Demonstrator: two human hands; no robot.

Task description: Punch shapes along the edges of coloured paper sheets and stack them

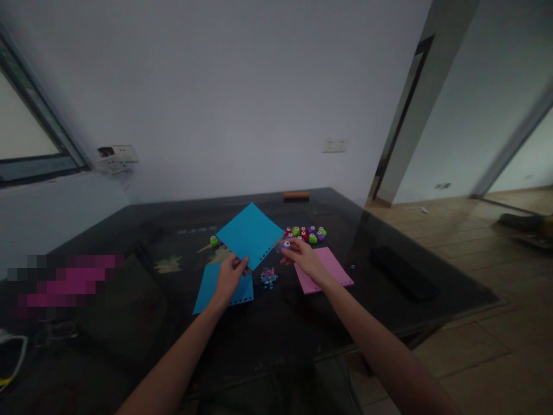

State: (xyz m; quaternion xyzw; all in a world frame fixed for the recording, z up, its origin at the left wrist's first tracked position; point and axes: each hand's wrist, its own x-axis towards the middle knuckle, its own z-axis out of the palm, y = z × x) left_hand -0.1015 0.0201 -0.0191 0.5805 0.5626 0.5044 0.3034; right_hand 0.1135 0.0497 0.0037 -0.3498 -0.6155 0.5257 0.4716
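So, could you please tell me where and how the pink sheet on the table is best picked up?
Probably by the pink sheet's near right corner, from the right. It lies flat on the table, and the right hand covers its left edge, so that corner is bare.

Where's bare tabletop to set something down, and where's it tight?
Free: the right part of the table, past the pink sheet and around the dark flat object; also the near edge, between the forearms. Crowded: the centre, where the left hand holds the blue sheet and the right hand a purple punch beside the row of punches and the punched bits.
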